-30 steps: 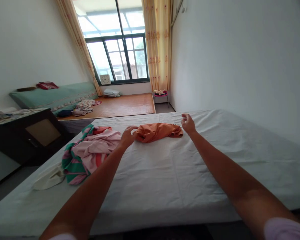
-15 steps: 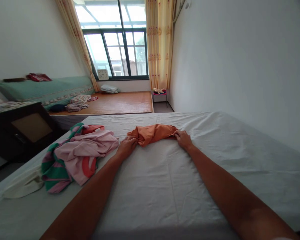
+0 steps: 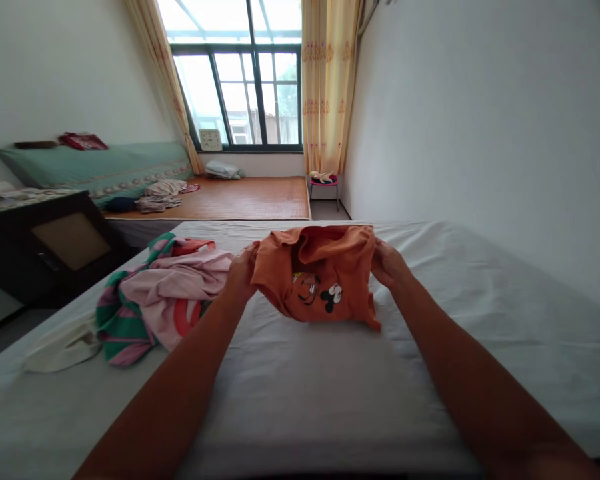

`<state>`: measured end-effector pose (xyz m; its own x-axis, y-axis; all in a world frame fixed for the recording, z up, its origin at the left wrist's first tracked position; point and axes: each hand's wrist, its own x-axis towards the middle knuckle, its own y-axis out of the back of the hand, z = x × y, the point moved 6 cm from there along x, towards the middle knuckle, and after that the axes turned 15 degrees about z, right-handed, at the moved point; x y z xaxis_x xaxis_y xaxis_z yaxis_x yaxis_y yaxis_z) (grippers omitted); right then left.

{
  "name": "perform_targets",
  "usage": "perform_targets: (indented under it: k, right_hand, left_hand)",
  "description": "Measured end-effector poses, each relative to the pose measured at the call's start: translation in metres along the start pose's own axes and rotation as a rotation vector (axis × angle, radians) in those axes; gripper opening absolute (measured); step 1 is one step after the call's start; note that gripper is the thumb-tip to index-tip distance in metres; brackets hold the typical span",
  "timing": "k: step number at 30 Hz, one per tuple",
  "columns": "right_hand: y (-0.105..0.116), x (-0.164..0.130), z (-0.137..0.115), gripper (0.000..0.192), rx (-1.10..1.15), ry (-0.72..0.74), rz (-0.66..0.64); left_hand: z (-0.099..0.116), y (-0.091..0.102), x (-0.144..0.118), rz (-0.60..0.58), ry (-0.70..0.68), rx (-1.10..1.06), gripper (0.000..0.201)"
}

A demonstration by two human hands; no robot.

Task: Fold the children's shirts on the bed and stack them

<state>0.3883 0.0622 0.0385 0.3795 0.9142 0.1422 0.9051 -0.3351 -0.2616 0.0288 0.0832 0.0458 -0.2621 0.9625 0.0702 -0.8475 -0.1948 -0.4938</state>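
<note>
An orange shirt [image 3: 350,287] with cartoon prints, one a black-and-white mouse, hangs between my hands over the white sheet [image 3: 300,387]. My left hand [image 3: 243,270] is closed on its left edge, and my right hand [image 3: 389,263] grips the upper right edge. Folds hide part of the printed front, and some fingertips are behind the cloth. Left of my left hand lies a heap of clothes: a pink garment [image 3: 180,283] on top of a green and pink striped one [image 3: 120,327].
A whitish cloth [image 3: 63,347] lies at the sheet's left. Beyond are a dark cabinet [image 3: 75,247], a second bed with a brown mat [image 3: 250,197], and a small stool [image 3: 324,180] by the curtain [image 3: 327,100]. A white wall [image 3: 480,133] runs along the right.
Both hands have raised the orange shirt off the sheet, and it has unfolded so that its cartoon print shows. My view has shifted slightly; the clothes heap stays in place.
</note>
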Motion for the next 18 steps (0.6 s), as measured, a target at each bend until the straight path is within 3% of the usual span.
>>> perform_targets:
  k: [4, 7, 10, 14, 16, 18]
  right_hand:
    - [0.042, 0.019, 0.035, 0.041, -0.377, 0.094, 0.323]
    - [0.050, 0.024, 0.043, 0.047, -0.507, 0.184, 0.308]
    - [0.038, 0.017, 0.043, 0.060, -0.714, 0.333, 0.165]
    - [0.023, 0.004, 0.050, 0.075, -1.053, 0.477, 0.066]
    - [0.020, 0.001, 0.055, 0.066, -1.105, 0.498, 0.036]
    - [0.017, 0.002, 0.057, 0.046, -1.066, 0.502, -0.014]
  left_hand:
    - [-0.005, 0.025, 0.010, 0.108, -0.050, 0.293, 0.037]
    - [-0.011, 0.031, 0.010, 0.038, -0.084, 0.543, 0.046]
    - [-0.019, 0.020, -0.001, -0.193, -0.244, 0.875, 0.046]
    - [-0.032, -0.001, -0.028, -0.629, -0.439, 1.132, 0.047]
    - [-0.035, -0.009, -0.041, -0.793, -0.487, 1.139, 0.051]
    - [-0.034, -0.015, -0.049, -0.860, -0.513, 1.114, 0.039]
